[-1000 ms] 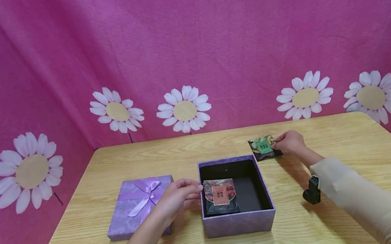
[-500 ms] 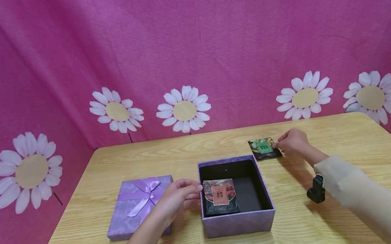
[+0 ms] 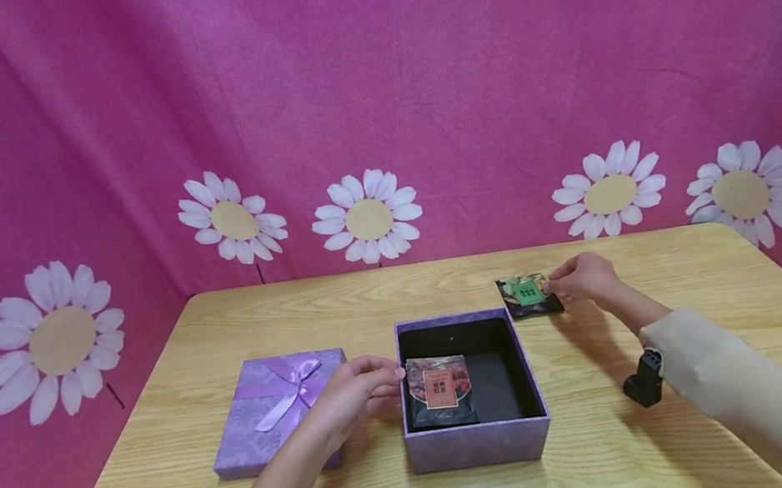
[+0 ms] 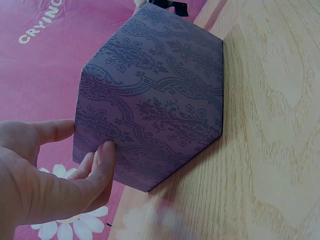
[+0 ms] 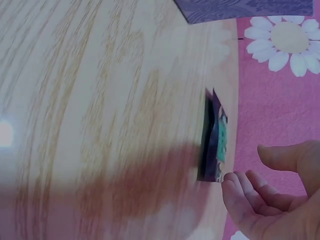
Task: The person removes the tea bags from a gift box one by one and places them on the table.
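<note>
**A:** ok what am I looking at, big stuff first?

**B:** Bright pink curtain (image 3: 447, 58) with white daisies (image 3: 368, 218), then a wooden bench (image 3: 621, 463) in front of it. Around the middle sits a purple box (image 3: 478, 445), black on the inside, and its lid (image 3: 256, 437) with the ribbon bow (image 3: 297, 388) is off to the left of it.

**A:** and the person?

**B:** Left hand (image 3: 355, 388) is pretty relaxed against the box's left side, thumb up by the rim, fingers on the outer wall. Right hand (image 3: 582, 280) is wide, thumb well apart from the fingers in the wrist view.

**A:** small stuff?

**B:** Red-labelled packet (image 3: 441, 392) is inside the box, left half. Green-labelled packet (image 3: 526, 295) is on the bench, just past the far right corner. Right fingertips are right at its edge, can't tell if they're touching tbh.
</note>
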### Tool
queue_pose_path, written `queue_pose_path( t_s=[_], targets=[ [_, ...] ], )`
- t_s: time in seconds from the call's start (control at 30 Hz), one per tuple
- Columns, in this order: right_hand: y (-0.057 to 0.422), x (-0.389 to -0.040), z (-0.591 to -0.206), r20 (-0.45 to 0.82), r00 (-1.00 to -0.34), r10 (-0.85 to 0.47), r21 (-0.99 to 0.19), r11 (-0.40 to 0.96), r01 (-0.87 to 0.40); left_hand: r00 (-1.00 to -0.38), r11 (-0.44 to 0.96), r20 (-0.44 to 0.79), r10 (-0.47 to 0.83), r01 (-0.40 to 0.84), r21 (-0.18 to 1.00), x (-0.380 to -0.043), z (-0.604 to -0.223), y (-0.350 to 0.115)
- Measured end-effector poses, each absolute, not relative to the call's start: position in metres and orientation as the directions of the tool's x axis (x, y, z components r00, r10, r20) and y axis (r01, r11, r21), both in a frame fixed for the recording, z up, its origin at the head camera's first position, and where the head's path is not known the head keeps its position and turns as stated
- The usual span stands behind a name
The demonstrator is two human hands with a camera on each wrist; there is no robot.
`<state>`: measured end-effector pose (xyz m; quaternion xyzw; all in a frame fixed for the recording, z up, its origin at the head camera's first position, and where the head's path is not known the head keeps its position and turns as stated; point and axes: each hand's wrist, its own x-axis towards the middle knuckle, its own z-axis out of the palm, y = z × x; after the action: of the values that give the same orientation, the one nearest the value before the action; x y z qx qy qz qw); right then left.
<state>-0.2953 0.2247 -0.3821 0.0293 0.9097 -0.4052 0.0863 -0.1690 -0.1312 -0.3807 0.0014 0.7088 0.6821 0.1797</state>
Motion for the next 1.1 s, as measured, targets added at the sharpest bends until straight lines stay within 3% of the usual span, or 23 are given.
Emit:
queue_pose_path(
  t_s=[0.37,1.1],
  targets=[
    [0.221,-0.291,-0.370,-0.246,-0.964,-0.095,-0.775,0.617,0.137,-0.938,0.062,-0.251,0.240,-0.243,0.968,-0.169,-0.379,-0.130],
    [0.193,-0.258,-0.337,-0.226,-0.923,-0.313,-0.848,0.530,0.028,-0.940,0.095,-0.258,0.222,-0.243,0.965,-0.168,-0.378,-0.130]
  ],
)
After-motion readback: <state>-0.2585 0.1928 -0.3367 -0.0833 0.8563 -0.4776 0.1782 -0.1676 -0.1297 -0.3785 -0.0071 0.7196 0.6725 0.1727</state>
